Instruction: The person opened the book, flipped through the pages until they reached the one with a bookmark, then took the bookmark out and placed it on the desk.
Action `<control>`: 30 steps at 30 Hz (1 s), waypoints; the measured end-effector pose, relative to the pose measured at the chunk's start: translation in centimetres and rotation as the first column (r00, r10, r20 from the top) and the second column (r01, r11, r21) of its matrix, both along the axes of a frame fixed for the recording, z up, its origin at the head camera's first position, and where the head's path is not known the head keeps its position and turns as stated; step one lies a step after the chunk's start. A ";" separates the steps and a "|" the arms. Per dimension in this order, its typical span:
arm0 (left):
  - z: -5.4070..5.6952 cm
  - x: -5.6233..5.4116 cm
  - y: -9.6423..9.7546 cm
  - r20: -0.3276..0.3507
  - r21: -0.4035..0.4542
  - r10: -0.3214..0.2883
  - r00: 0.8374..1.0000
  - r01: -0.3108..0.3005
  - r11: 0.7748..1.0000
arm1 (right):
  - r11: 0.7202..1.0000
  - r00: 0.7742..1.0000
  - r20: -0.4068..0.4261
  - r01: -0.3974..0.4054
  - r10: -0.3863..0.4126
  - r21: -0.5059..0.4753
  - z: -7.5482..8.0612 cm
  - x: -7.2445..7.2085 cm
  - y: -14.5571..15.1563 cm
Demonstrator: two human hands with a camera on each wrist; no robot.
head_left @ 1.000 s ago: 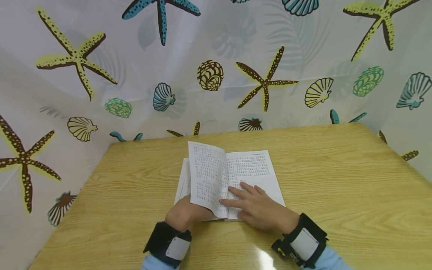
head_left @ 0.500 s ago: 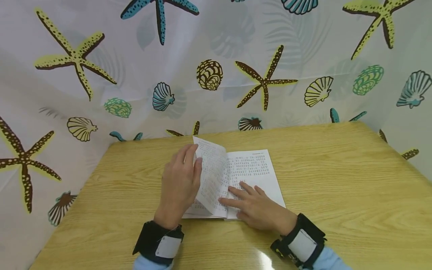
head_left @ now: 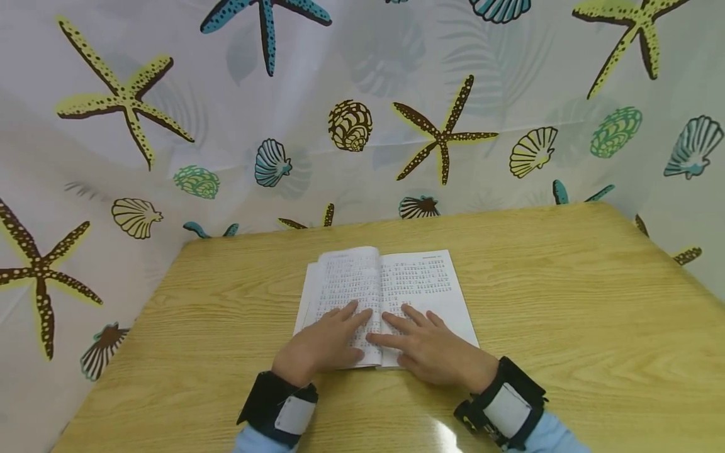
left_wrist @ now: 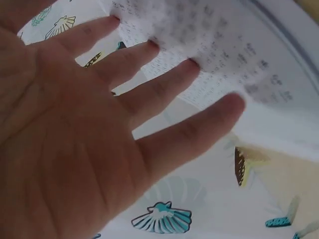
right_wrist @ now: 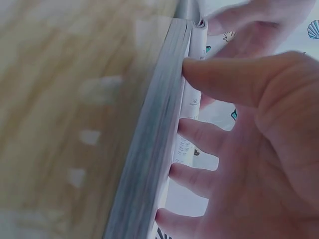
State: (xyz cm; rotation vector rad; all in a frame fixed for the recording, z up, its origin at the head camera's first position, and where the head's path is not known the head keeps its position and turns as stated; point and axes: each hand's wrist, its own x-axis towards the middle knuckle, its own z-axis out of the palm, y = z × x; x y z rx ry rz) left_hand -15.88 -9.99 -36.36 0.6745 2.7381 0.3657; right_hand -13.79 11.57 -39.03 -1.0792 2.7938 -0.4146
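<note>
An open book (head_left: 416, 274) with printed white pages lies on the wooden table. On its left page rests my left hand (head_left: 325, 343), fingers spread and pointing toward the spine. My right hand (head_left: 436, 349) lies across the lower part of the right page, its fingers spread and their tips near the spine. In the left wrist view the straight fingers of the left hand (left_wrist: 99, 119) touch the print. The right wrist view shows the book's thick page edge (right_wrist: 149, 134), with the right hand's (right_wrist: 249, 129) thumb and fingertips on the page surface.
The wooden table (head_left: 566, 302) extends on both sides of the book. Behind it hangs a white cloth (head_left: 362, 69) printed with starfish and shells. Black straps (head_left: 280, 409) circle both wrists, over light blue sleeves.
The left hand went up to the raised page's outer edge, then came down onto the left side. That page now lies flat to the left. The right hand stayed in place.
</note>
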 end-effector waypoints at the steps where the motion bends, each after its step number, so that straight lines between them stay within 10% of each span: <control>1: -0.1 0.0 0.1 0.036 -0.004 0.013 0.999 -0.013 1.000 | 1.000 1.000 -0.001 0.000 0.000 0.001 0.0 0.0 0.0; 19: 0.0 0.1 0.4 0.116 0.007 0.072 0.991 -0.073 0.997 | 1.000 0.997 -0.074 0.015 -0.014 0.003 -0.1 -0.5 0.6; 30: -0.2 0.2 0.5 0.125 0.014 0.082 0.989 -0.085 0.996 | 0.936 0.937 -0.041 0.348 -0.346 0.051 0.0 -2.0 5.4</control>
